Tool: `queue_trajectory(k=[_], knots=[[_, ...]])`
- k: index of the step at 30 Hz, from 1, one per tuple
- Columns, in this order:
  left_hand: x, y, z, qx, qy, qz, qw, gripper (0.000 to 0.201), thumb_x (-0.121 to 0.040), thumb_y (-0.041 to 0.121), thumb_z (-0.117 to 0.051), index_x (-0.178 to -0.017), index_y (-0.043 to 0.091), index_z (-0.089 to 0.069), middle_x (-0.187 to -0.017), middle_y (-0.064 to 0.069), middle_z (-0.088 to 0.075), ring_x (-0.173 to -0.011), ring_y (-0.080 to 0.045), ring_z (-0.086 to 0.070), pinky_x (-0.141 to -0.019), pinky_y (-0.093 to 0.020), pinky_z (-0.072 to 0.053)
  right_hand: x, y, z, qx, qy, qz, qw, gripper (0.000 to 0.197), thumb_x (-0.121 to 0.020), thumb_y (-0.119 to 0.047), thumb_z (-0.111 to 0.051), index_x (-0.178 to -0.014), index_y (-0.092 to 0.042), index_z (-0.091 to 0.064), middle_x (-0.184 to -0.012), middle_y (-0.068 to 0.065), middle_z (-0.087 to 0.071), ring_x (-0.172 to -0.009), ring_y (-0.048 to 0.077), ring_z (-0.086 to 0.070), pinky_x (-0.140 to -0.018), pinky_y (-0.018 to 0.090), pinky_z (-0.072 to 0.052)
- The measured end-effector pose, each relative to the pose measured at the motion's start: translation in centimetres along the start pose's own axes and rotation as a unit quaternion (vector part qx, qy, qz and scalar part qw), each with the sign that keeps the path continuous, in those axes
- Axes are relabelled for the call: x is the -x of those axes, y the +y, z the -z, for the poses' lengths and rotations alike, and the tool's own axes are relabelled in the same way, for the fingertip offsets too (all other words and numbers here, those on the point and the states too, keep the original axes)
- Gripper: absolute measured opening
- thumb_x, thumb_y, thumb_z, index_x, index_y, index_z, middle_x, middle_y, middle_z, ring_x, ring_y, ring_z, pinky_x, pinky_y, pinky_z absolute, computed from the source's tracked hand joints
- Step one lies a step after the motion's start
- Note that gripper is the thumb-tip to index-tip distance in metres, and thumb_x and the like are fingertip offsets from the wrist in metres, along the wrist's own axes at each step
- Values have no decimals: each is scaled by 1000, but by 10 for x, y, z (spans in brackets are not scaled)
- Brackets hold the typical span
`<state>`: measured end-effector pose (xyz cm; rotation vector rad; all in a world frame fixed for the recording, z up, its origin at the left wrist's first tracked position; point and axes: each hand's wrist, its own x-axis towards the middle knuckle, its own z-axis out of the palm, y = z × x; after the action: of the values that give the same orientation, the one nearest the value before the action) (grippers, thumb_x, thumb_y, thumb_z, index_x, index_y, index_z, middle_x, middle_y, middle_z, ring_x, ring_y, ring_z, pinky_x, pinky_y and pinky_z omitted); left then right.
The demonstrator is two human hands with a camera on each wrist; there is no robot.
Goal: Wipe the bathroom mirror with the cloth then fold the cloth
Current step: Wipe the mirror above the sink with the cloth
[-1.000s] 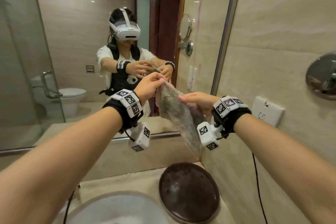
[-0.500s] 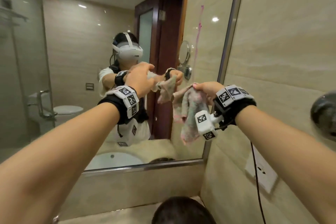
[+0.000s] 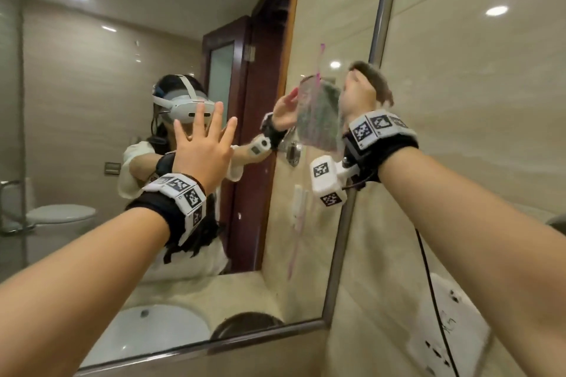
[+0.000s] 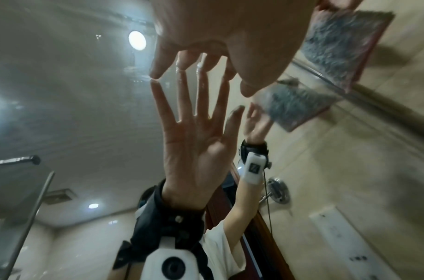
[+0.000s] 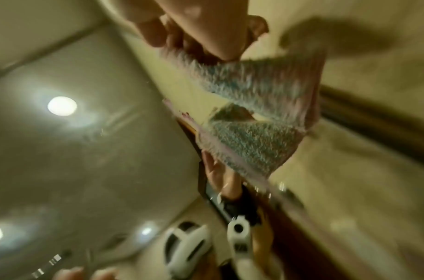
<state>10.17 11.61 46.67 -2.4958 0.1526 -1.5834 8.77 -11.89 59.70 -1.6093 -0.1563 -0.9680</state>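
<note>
The wall mirror [image 3: 92, 95] fills the left and middle of the head view, with a thin pink streak [image 3: 319, 61] running down its right side. My left hand [image 3: 202, 135] is spread flat with straight fingers. In the left wrist view my left hand [image 4: 213, 43] has its fingertips touching the glass and holds nothing. My right hand [image 3: 355, 89] is raised near the mirror's right edge and pinches the fuzzy grey-green cloth with pink trim [image 3: 375, 81]. The cloth [image 5: 258, 83] hangs from the fingers of my right hand [image 5: 206, 34] close to the glass. Its reflection lies just beside the cloth [image 4: 345, 41].
A metal frame [image 3: 346, 223] borders the mirror on the right and along the bottom. On the beige tiled wall to the right sit a white socket plate [image 3: 453, 330] and a black cable [image 3: 428, 285]. The mirror reflects a white basin and a dark round bowl [image 3: 245, 324].
Both hands have risen and the view has tilted up. My left hand let go of the cloth and spread against the glass. My right hand carried the cloth up to the streak.
</note>
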Motion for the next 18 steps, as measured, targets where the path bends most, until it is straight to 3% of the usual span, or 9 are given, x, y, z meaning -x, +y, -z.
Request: queue_trajectory(k=[2, 4, 9, 11, 13, 15, 16, 18], knots=[[-2, -3, -7, -21, 23, -9, 999, 54, -89, 25, -59, -139, 12, -42, -149, -21, -30, -134, -50, -27, -90, -73, -31, -5, -6, -12, 56, -42, 44, 997, 36, -100, -26, -38, -131, -17, -53, -134, 6, -54, -126, 23, -46, -110, 30, -32], [-3, -4, -11, -24, 40, -19, 999, 54, -86, 20, -64, -136, 9, -46, -146, -24, -35, -130, -52, -33, -85, -74, -34, -10, -7, -23, 115, -84, 67, 988, 40, -100, -27, -36, -139, -20, -45, -147, 2, -41, -138, 25, -32, -117, 34, -21], [-5, -4, -14, -35, 73, -26, 996, 50, -88, 20, -62, -134, 6, -48, -143, -26, -39, -124, -55, -39, -81, -74, -37, -22, -9, -26, 279, -136, 149, 939, 46, -100, -23, -33, -146, -18, -30, -152, 6, -30, -140, 24, -28, -115, 32, -16], [-3, -3, -12, -39, 81, -28, 996, 47, -90, 21, -60, -132, 5, -50, -141, -28, -41, -122, -56, -40, -80, -75, -37, -24, -11, -22, 375, -102, 228, 893, 50, -98, -21, -36, -147, -19, -26, -155, 4, -26, -142, 23, -25, -116, 38, -12], [-4, -4, -9, -42, 88, -35, 995, 42, -93, 23, -55, -131, 5, -52, -139, -28, -43, -121, -57, -42, -78, -74, -39, -26, -13, -18, 448, -51, 277, 849, 50, -96, -17, -40, -145, -21, -30, -149, 6, -36, -133, 27, -40, -110, 42, -28], [-11, -3, -17, -55, 95, -38, 993, 40, -95, 25, -47, -130, 6, -53, -138, -28, -44, -120, -56, -43, -78, -74, -39, -41, -10, -19, 484, -1, 318, 815, 47, -93, -15, -48, -139, -18, -37, -141, 11, -42, -120, 34, -51, -95, 46, -44], [-11, -3, -18, -52, 101, -35, 993, 41, -95, 25, -49, -131, 6, -53, -138, -28, -44, -120, -56, -43, -78, -74, -39, -41, -9, -18, 503, 13, 329, 799, 46, -92, -15, -52, -136, -17, -40, -139, 13, -41, -121, 37, -48, -95, 47, -44], [-11, -5, -17, -45, 102, -37, 993, 46, -89, 24, -62, -131, 6, -53, -139, -28, -43, -120, -56, -43, -77, -74, -39, -44, -5, -18, 519, 31, 327, 789, 50, -87, -22, -60, -134, -18, -43, -141, 13, -36, -132, 35, -33, -105, 48, -33]])
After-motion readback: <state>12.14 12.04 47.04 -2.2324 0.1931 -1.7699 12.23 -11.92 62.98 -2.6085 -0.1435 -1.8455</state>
